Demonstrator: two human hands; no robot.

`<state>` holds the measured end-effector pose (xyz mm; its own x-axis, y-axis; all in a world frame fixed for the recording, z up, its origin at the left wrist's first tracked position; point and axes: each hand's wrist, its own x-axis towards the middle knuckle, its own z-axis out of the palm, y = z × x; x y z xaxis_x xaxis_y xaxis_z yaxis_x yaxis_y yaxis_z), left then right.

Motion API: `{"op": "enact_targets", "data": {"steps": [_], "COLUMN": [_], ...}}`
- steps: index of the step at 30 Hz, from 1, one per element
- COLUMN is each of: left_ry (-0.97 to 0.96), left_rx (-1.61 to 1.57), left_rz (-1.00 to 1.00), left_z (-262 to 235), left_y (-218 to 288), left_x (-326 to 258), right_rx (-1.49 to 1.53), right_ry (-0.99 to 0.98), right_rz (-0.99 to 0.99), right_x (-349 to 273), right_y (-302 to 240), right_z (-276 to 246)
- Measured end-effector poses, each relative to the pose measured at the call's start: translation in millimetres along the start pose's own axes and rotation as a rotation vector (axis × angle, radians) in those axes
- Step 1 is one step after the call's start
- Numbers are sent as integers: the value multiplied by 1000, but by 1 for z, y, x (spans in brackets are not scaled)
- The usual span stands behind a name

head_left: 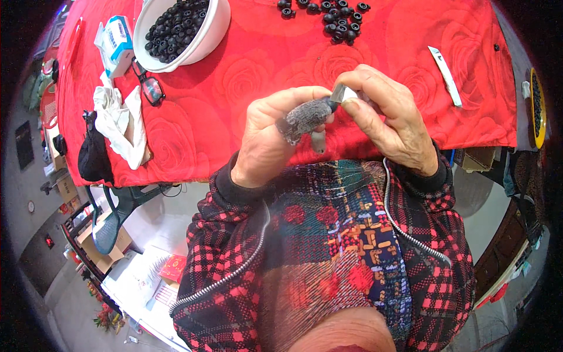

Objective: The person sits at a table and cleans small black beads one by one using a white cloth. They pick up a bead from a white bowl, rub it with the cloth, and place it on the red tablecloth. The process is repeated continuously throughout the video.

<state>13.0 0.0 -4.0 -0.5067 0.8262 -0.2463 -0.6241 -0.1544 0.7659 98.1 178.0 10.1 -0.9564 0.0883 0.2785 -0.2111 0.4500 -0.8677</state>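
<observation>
Just above the front edge of the table, my two hands meet. My left hand (pixel 267 129) grips a small black round part (pixel 332 104), mostly hidden by the fingers. A worn grey knitted finger cover (pixel 309 117) is on its thumb. Between the thumb and index finger of my right hand (pixel 387 117) is a small shiny metal blade (pixel 340 92), held against the black part. More of these black parts (pixel 340 26) lie loose beyond my hands, and a white bowl (pixel 218 29) at the far left is heaped with them.
A red rose-patterned cloth (pixel 246 76) covers the table. On the left lie eyeglasses (pixel 152 89), white gloves (pixel 120 123), a black cloth item (pixel 94 149) and a blue-and-white box (pixel 117 44). To the right are a narrow white strip (pixel 446 76) and a yellow-rimmed container (pixel 535 108).
</observation>
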Motion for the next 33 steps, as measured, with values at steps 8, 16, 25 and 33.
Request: {"op": "enact_targets", "data": {"steps": [8, 16, 25, 33], "left_ry": [5, 54, 19, -21], "left_rx": [-5, 6, -317, -172], "left_rz": [-10, -16, -90, -77], "left_z": [0, -1, -8, -11], "left_y": [3, -2, -4, -2], "left_x": [1, 2, 13, 8], "right_rx": [-1, 50, 227, 150], "right_ry": [-10, -42, -148, 101], "right_rz": [-1, 1, -23, 66], "right_x": [1, 1, -6, 3], "right_y": [4, 13, 7, 9], "right_z": [1, 1, -2, 12]}}
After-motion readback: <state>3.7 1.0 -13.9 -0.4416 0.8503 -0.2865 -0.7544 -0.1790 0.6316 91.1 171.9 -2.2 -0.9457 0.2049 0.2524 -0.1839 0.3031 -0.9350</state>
